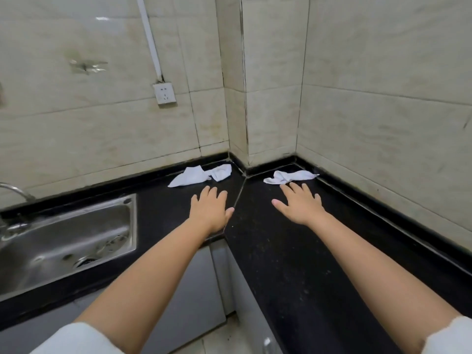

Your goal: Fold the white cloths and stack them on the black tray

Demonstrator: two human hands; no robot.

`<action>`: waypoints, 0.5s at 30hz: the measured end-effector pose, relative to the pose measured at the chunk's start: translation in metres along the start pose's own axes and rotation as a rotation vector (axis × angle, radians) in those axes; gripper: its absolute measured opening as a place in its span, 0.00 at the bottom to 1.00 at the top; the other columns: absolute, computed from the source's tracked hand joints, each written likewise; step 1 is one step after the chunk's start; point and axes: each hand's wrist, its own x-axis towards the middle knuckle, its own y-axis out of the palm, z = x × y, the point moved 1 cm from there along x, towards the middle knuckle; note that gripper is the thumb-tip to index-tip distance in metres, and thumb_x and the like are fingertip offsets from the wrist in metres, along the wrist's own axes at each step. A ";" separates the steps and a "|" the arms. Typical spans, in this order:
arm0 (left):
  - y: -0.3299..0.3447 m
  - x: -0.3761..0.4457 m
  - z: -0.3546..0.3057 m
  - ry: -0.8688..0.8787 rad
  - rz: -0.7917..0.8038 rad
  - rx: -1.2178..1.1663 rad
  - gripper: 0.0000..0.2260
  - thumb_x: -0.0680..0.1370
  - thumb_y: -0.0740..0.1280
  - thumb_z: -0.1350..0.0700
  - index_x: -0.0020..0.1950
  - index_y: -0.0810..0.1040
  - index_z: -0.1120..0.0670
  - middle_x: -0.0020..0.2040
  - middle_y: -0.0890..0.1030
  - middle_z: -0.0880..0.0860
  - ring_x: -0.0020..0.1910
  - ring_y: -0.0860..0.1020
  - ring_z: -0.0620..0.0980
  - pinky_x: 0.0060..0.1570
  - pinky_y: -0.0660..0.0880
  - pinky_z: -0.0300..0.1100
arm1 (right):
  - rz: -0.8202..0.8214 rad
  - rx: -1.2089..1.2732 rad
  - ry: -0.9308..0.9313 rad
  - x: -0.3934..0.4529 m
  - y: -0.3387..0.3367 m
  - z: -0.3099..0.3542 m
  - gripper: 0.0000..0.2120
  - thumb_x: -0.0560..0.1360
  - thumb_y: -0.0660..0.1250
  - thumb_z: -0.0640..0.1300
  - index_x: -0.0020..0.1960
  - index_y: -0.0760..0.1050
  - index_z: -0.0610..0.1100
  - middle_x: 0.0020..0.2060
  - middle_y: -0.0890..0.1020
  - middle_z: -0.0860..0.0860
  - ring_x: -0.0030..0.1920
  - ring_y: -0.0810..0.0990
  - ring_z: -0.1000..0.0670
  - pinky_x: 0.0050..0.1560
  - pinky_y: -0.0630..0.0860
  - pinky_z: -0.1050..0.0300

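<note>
**Two crumpled cloths at the counter corner, both hands flat and empty**

The person stands at the inner corner of an L-shaped black speckled stone countertop (293, 251), both bare forearms stretched forward. The left hand (210, 210) lies palm down, fingers straight and slightly spread, holding nothing; whether the palm presses the stone cannot be told. The right hand (300, 204) is likewise flat, fingers fanned wide, holding nothing.

The left crumpled white cloth (200, 175) lies unfolded near the back upstand, just beyond the left fingertips and apart from them. Its long axis runs roughly left to right, rising toward the corner, with a pointed end at the lower left and a bunched end at the right. The right crumpled white cloth (291, 176) lies on the other counter section, long axis also left to right, its tapered tip pointing right toward the side wall. The right fingertips reach its near edge; contact cannot be confirmed.

A diagonal seam (238, 198) joins the two counter sections between the hands. A stainless steel sink basin (63, 238) is set into the counter at left, with a curved metal tap (15, 190) behind it. The walls are beige marbled tiles (383, 98), stained at the grout, carrying a white wall socket (164, 93) fed by a white conduit (150, 39). White sleeve cuffs (74, 338) show at the lower edge.
</note>
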 end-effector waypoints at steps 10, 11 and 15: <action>0.076 0.264 0.025 0.307 0.097 -0.027 0.25 0.80 0.55 0.46 0.74 0.56 0.54 0.76 0.55 0.57 0.76 0.49 0.56 0.73 0.53 0.56 | 0.078 0.063 0.406 0.205 0.065 -0.047 0.29 0.78 0.51 0.59 0.75 0.52 0.48 0.76 0.53 0.49 0.76 0.47 0.42 0.73 0.51 0.37; 0.085 0.285 0.026 0.335 0.122 -0.034 0.25 0.80 0.55 0.46 0.74 0.56 0.54 0.76 0.55 0.57 0.76 0.49 0.56 0.73 0.53 0.56 | 0.089 0.065 0.439 0.224 0.071 -0.049 0.28 0.78 0.51 0.58 0.74 0.53 0.47 0.76 0.54 0.49 0.76 0.48 0.42 0.72 0.52 0.37; 0.120 0.360 0.026 0.433 0.176 -0.064 0.24 0.81 0.55 0.47 0.74 0.56 0.54 0.76 0.56 0.56 0.76 0.50 0.55 0.73 0.54 0.55 | 0.105 0.095 0.500 0.297 0.102 -0.059 0.27 0.78 0.54 0.57 0.73 0.58 0.44 0.73 0.63 0.46 0.74 0.57 0.42 0.71 0.60 0.40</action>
